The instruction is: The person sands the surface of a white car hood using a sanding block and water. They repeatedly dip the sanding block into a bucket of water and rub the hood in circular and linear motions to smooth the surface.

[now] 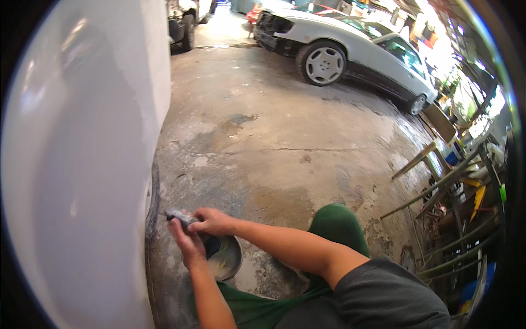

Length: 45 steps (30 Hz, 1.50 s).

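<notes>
In front of me, low beside a white car body panel (98, 137), my two hands meet around a small grey, oblong object (179, 216). Its exact kind is too small to make out. My left hand (188, 245) is closed on it from below, thumb side up. From the right, my right hand (213, 222) grips its near end with bent fingers. Under my hands, a round metal bowl (240, 256) stands on the floor with cloudy, yellowish liquid in it. My left wrist and hand cover part of the bowl.
A dark tyre or trim edge (155, 192) runs along the panel's foot. My green-clad knee (341, 227) is bent at the right. Across the cracked concrete floor (274, 131) stands a white car (356, 52) with its front stripped. Wooden frames (438, 186) and clutter line the right side.
</notes>
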Each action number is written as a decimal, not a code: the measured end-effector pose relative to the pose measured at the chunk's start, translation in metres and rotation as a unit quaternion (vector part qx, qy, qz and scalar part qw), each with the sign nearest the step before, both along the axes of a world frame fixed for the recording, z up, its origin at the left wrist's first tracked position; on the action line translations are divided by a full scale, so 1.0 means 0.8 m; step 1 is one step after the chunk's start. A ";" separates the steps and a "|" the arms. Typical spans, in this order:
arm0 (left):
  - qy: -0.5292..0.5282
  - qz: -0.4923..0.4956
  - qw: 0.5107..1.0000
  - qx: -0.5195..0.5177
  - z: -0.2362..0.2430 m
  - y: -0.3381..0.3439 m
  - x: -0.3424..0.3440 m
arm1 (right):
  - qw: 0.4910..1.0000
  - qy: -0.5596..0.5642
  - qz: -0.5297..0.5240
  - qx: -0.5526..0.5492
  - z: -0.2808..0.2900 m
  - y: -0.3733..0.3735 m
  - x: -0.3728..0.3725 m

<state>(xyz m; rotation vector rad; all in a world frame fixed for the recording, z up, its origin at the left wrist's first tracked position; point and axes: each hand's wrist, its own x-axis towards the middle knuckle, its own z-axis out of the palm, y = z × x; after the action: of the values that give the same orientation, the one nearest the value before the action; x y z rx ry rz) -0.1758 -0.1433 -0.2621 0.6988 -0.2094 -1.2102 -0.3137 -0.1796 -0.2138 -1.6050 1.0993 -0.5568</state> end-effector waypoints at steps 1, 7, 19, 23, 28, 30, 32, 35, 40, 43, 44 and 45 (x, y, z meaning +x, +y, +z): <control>-0.037 0.000 0.999 -0.013 -0.003 0.000 0.003 | 1.000 0.023 0.014 0.009 -0.002 -0.003 0.005; -0.115 0.019 0.992 0.039 -0.023 -0.001 0.029 | 0.987 0.037 0.150 0.038 -0.026 -0.043 0.019; -0.666 -0.358 0.585 0.293 -0.139 0.053 0.042 | 0.874 0.284 0.378 -0.112 -0.174 -0.105 0.056; -0.658 -0.560 0.430 0.263 -0.238 0.046 0.025 | 0.912 0.230 0.255 -0.223 -0.205 -0.106 0.081; -0.749 -0.566 0.307 0.153 -0.379 0.060 -0.003 | 0.914 0.224 0.304 -0.149 -0.223 -0.095 0.082; -0.728 -0.567 0.329 0.200 -0.402 0.061 -0.007 | 0.927 0.206 0.290 -0.115 -0.231 -0.094 0.079; -0.706 -0.556 0.368 0.239 -0.390 0.064 -0.007 | 0.938 0.154 0.294 -0.101 -0.238 -0.098 0.079; -0.694 -0.519 0.422 0.267 -0.309 0.072 -0.014 | 0.922 0.186 0.327 -0.089 -0.238 -0.111 0.084; -0.740 -0.317 0.428 0.410 -0.075 0.080 -0.033 | 0.880 0.266 0.368 -0.135 -0.219 -0.163 0.078; -0.818 -0.132 0.434 0.354 0.070 0.062 -0.002 | 0.899 0.275 0.292 -0.177 -0.204 -0.199 0.074; -0.834 -0.079 0.424 0.344 0.115 0.058 0.014 | 0.902 0.268 0.279 -0.191 -0.198 -0.210 0.071; -0.867 0.010 0.383 0.318 0.157 0.058 0.033 | 0.904 0.287 0.249 -0.196 -0.196 -0.219 0.072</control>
<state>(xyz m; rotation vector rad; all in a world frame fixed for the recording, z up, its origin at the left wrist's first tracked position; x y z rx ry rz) -0.1498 -0.0970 -0.1366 2.4893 -1.5173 0.1248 -0.2563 -0.3545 -0.3703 -2.4045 0.9545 0.0640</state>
